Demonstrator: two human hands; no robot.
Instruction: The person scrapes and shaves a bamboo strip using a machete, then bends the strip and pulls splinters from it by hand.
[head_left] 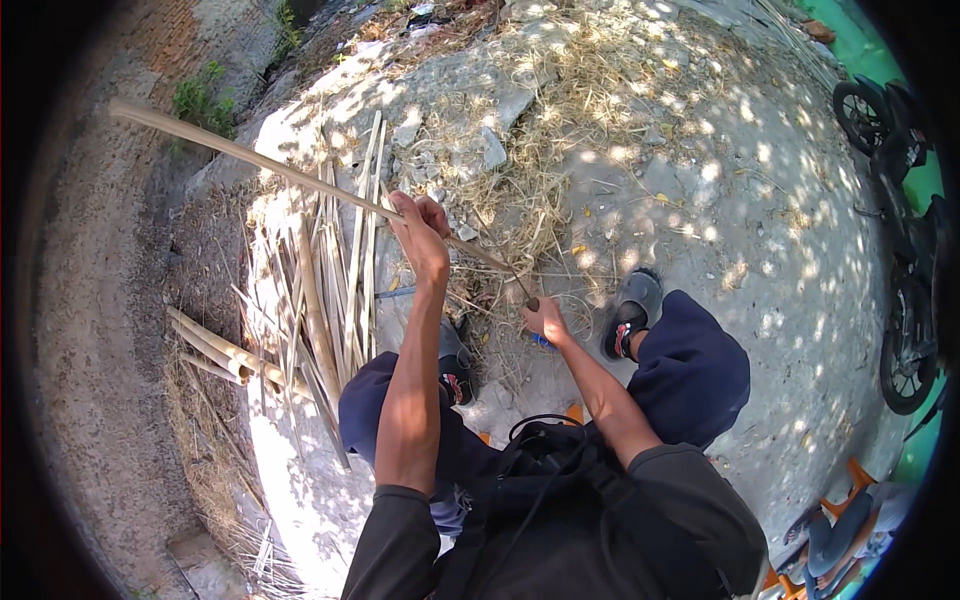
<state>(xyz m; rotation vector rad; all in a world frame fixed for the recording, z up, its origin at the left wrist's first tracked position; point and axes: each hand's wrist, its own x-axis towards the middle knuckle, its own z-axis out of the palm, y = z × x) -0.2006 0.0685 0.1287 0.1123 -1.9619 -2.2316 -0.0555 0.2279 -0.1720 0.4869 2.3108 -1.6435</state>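
Observation:
A long bamboo strip [250,157] slants from the upper left down to the middle of the ground area in front of me. My left hand [424,228] is closed around it, thumb and fingers wrapped about its lower part. My right hand [546,320], lower and to the right, grips the handle of a knife [521,285]. The thin dark blade points up and left, meeting the near end of the strip; whether it cuts into the wood I cannot tell. Pale shavings [535,215] lie around and beyond this spot.
Split bamboo strips [350,250] lie in a pile at left, beside thicker bamboo poles [225,350]. A rough wall [110,350] runs along the left. Stone pieces [493,148] lie ahead. A parked motorcycle [905,260] stands at right, with sandals [835,545] at lower right.

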